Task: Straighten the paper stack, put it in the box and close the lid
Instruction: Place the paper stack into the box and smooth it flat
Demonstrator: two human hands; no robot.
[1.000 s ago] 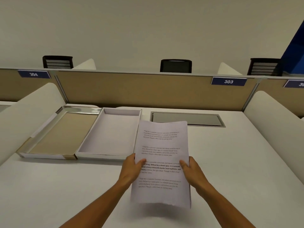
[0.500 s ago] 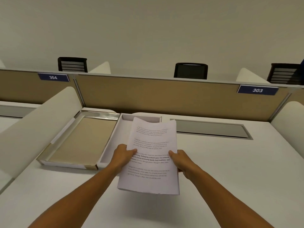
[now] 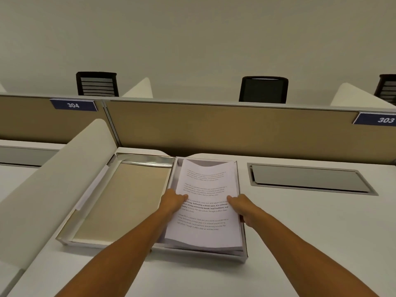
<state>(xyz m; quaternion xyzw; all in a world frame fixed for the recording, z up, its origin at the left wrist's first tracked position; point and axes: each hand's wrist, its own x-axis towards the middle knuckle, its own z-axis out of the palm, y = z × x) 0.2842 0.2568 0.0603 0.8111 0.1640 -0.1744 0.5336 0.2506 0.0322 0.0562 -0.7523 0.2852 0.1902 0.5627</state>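
Desk: a white desk top [image 3: 300, 243], matt and bare to the right of the box, with a grey recessed hatch [image 3: 308, 179] set into it near the far edge.
Partitions: a tan divider panel [image 3: 225, 127] runs across the far side of the desk; blue plates on it read 304 [image 3: 73, 105] and 303 [image 3: 383, 120]. A white curved side screen [image 3: 53, 179] stands along the left of the desk.
Room: plain pale wall behind; black chair backs [image 3: 263, 90] rise above the divider, one at left, one near centre, one cut off at the right edge.
Box: a shallow white box [image 3: 244, 249] lies open on the desk, near the far edge, left of the hatch.
Lid: the lid [image 3: 120, 202] lies flat just beside the box on its left, inside up, tan lining with a silvery rim.
Paper stack: printed paper stack [image 3: 205, 211] sits low inside the box walls, top edge curled up slightly, near edge fanned a little.
Left hand: the left hand [image 3: 172, 202] reaches in from below, forearm stretched forward, thumb on top of the stack's left edge, fingers under it, pinching the sheets.
Right hand: the right hand [image 3: 242, 207] mirrors it on the right edge, thumb on the top sheet, fingers hidden beneath, clamped on the stack.
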